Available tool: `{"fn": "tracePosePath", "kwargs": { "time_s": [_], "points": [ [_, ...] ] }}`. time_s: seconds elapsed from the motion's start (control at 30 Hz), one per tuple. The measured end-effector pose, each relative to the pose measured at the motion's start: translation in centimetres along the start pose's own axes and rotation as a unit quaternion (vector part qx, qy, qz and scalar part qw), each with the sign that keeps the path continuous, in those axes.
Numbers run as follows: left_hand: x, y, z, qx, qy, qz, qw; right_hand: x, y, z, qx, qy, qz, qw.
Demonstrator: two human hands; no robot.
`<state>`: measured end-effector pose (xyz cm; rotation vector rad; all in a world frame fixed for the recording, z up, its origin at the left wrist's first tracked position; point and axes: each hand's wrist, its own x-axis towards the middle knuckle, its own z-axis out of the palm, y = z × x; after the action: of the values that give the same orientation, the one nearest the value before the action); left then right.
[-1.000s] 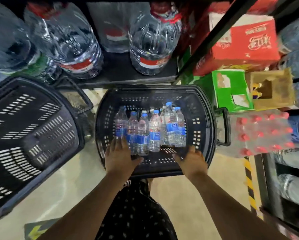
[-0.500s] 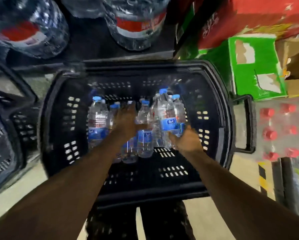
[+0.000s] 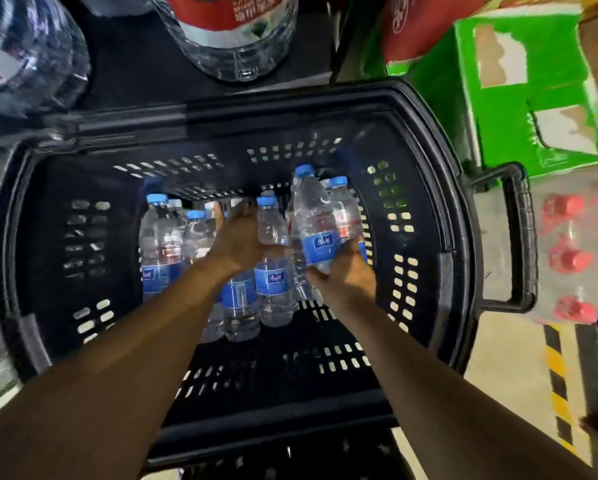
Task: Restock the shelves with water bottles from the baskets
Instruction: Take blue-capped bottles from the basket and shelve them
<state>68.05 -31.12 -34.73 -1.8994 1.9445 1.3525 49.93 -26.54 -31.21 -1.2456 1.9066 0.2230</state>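
Bottles stand in the black basket beneath the left hand, whose fingers are hidden, grasp unclear. Right hand, just beside it, grips one blue-labelled bottle low down, tilted.

The basket in front of me is black, its walls patterned with rows of small slots. The bottles in it are clear, with light blue caps and blue labels printed in white. The big jug carries a red band above white. The carton is bright green with pale torn patches. The wrapped pack shows red caps. The floor tape is striped yellow and black.
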Motion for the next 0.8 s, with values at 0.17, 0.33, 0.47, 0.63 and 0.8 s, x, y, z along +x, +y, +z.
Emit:
{"fn": "tracePosePath", "kwargs": {
  "time_s": [0.17,0.33,0.47,0.63,0.8],
  "points": [
    [-3.3,0.9,-0.9,-0.086,-0.005,-0.144,0.986,-1.5,-1.1,-1.3,0.177,-0.064,0.058,0.980],
    [-8.0,2.5,-4.7,-0.218,0.109,-0.164,0.956,-5.1,-1.2,-4.0,0.270,-0.099,0.044,0.957],
    [-12.6,3.4,-9.3,-0.262,0.101,-0.136,0.950,-8.9,-3.5,-7.6,0.348,-0.136,0.073,0.925],
    [-19.5,5.5,-15.3,-0.371,0.031,-0.120,0.920,-15.1,-6.7,-12.8,0.437,-0.237,0.101,0.862],
    [-27.0,7.5,-19.0,-0.448,0.030,-0.100,0.888,-21.8,-9.6,-16.4,0.453,-0.257,0.046,0.852]
  ]
}}
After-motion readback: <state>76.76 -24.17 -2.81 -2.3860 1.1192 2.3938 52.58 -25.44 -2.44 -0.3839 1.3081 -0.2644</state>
